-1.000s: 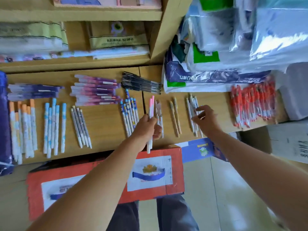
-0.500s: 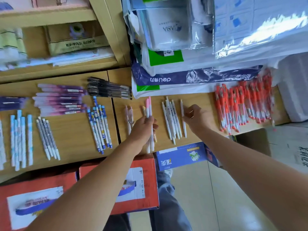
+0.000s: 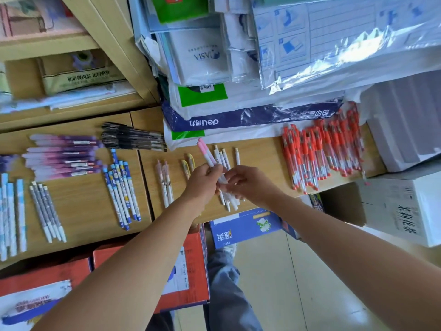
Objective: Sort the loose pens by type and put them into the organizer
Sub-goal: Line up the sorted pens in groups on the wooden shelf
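Here, pink-capped pens [image 3: 206, 153] stick up from the left hand [image 3: 202, 181].

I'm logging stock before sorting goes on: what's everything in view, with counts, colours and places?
table: one, tan, under the pens
pink pens: two, pink and white, in left hand
orange pens: many, orange, table's right end
black pens: one bundle, black, table's back
purple pens: about nine, purple-pink, back left
blue pens: about six, blue-white, left of centre
grey pens: four, grey, front left
light-blue pens: several, light blue, left edge
yellow pens: two, yellow, centre
white pens: several, white, behind the hands
blue box: one, blue, below table edge
red box: one, red, below table
left hand: grips pink pens
right hand: beside it, grip unclear
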